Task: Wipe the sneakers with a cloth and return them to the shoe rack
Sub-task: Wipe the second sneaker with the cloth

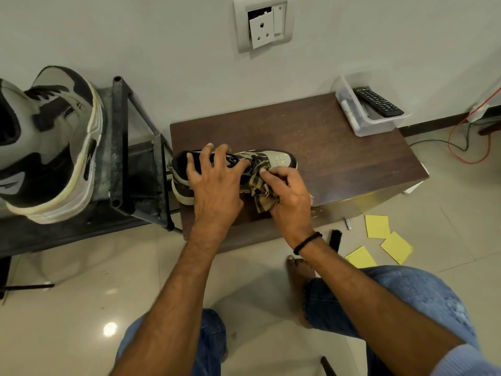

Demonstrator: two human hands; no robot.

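I see the sneaker (282, 160) lying on the table (339, 147), long axis left to right — toe right, heel toward the rack (119, 147). My left hand (214, 183) sits over its heel end, fingers curled round the collar; my right hand (287, 194), just beside it on the near side, bunches the cloth (261, 191) against the midfoot.

Two sneakers (51, 147) (282, 160), one cloth (260, 191), three yellow paper squares (376, 226) (396, 246) (360, 257), one remote (378, 102), one clear tray (379, 126), two hands (214, 185) (288, 198).
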